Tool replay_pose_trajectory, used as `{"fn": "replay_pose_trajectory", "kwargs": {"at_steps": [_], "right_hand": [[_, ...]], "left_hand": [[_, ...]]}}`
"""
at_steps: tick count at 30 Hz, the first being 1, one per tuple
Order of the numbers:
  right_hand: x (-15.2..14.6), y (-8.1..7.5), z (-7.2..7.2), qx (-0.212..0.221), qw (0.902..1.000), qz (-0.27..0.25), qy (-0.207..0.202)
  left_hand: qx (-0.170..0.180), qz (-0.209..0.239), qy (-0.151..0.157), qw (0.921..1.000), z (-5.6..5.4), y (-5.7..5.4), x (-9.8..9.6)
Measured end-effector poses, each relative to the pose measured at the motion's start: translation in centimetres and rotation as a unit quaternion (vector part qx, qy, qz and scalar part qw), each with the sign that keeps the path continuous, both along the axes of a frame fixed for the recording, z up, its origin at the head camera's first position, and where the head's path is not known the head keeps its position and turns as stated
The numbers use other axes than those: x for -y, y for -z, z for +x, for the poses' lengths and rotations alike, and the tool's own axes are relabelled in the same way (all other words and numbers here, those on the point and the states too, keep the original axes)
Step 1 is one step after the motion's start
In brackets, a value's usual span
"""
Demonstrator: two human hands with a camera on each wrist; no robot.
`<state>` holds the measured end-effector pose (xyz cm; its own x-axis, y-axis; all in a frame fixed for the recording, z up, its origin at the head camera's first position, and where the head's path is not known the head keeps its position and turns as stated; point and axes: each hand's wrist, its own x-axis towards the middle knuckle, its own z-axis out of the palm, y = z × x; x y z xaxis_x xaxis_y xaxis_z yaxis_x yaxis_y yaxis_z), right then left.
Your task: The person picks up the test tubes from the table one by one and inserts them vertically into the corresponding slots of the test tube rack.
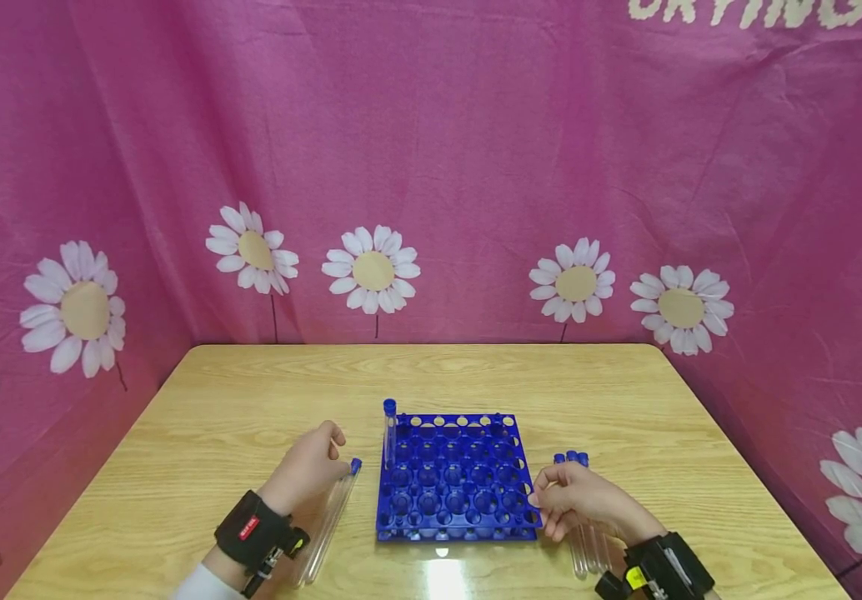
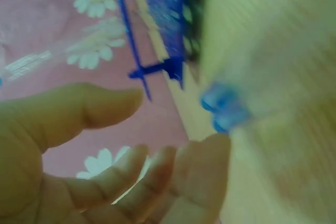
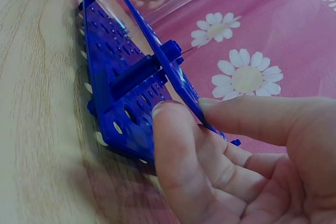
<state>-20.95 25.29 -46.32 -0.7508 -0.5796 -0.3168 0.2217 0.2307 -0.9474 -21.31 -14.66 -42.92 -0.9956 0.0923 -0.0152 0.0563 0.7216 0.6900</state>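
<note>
Wood-grain table [image 1: 213, 400] backed by pink daisy-print curtain [image 1: 476, 150]; blue rack [image 1: 442, 489] pinched at its edge by the right hand [image 1: 581, 497], the left hand [image 1: 307, 471] held loose beside capped tubes [image 1: 333, 525].

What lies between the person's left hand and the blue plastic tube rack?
In the head view, the blue cap of a clear tube lies there, then bare wooden table up to the rack.

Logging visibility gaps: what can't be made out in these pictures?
Head: middles of the right-side tubes, hidden by the right hand.
Head: tops of the curtain lettering, cut off by the upper edge.
Head: text on the red label, too small.
Left wrist: outlines of the blue caps, blurred.
</note>
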Motion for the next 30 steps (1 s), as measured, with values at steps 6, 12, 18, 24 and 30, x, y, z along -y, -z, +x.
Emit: {"fn": "replay_pose_trajectory", "kwargs": {"at_steps": [6, 12, 18, 24, 30], "right_hand": [[0.0, 0.1, 0.0, -0.002, 1.0000, -0.002, 0.000], [0.0, 0.1, -0.1, 0.002, 1.0000, -0.003, -0.002], [-0.1, 0.2, 0.0, -0.002, 1.0000, -0.005, -0.002], [-0.2, 0.2, 0.0, -0.004, 1.0000, -0.003, -0.001], [-0.1, 0.2, -0.2, 0.004, 1.0000, -0.004, -0.003]], "left_hand": [[0.038, -0.062, 0.002, 0.9974, 0.1, 1.0, 1.0], [0.058, -0.058, 0.001, 0.9966, 0.3, 1.5, 1.3], [0.077, -0.040, -0.005, 0.9962, 0.4, 1.8, 1.4], [0.103, -0.043, -0.023, 0.9935, 0.1, 2.0, 1.6], [0.111, -0.063, -0.029, 0.9914, -0.2, 2.1, 1.8]]}}
